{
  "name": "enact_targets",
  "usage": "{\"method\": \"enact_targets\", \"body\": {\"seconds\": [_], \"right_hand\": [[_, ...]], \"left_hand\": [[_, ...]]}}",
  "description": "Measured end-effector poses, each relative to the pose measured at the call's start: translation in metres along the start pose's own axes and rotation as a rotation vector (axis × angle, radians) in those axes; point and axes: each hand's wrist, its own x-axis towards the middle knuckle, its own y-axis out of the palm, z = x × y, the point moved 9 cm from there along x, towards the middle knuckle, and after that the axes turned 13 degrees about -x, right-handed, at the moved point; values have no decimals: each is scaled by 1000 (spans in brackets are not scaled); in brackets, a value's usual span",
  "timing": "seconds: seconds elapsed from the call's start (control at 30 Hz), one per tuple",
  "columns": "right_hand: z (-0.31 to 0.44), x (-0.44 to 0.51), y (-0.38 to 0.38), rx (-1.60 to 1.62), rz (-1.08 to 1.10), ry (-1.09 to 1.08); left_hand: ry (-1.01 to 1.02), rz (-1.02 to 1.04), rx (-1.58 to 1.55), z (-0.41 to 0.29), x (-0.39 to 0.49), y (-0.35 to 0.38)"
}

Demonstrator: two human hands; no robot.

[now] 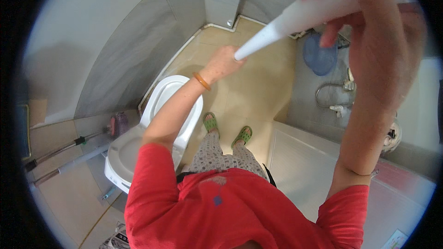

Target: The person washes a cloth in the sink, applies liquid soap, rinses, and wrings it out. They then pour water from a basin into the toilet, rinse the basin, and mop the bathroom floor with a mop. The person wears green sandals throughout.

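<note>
A white pole [311, 10] with a smooth surface runs slantwise from the upper right towards the middle of the head view. It looks wider near the camera, and its upper right end blurs out at the picture's rim. My left hand [221, 63] is closed around the narrow end; an orange bangle [201, 81] circles that wrist. Higher and closer to the camera, my right hand [379, 38] wraps the thick part, its fingers on both sides. Beneath my left forearm stands a white toilet [198, 110] with its lid raised.
Grey panelled walls [135, 52] enclose the tiled floor [256, 79]. On the right are a blue basin [320, 53], a tap with a hose [347, 85] and a pale raised slab [304, 159]. Rails [65, 148] run along the left wall. My feet wear green clogs [243, 136].
</note>
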Motion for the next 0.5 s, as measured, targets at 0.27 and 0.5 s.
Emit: {"method": "enact_targets", "body": {"seconds": [0.27, 0.5], "right_hand": [[-17, -21, 1, -417, 65, 85], [-110, -57, 24, -598, 180, 166]], "left_hand": [[219, 140, -275, 64, 14, 228], [92, 252, -736, 57, -12, 260]]}}
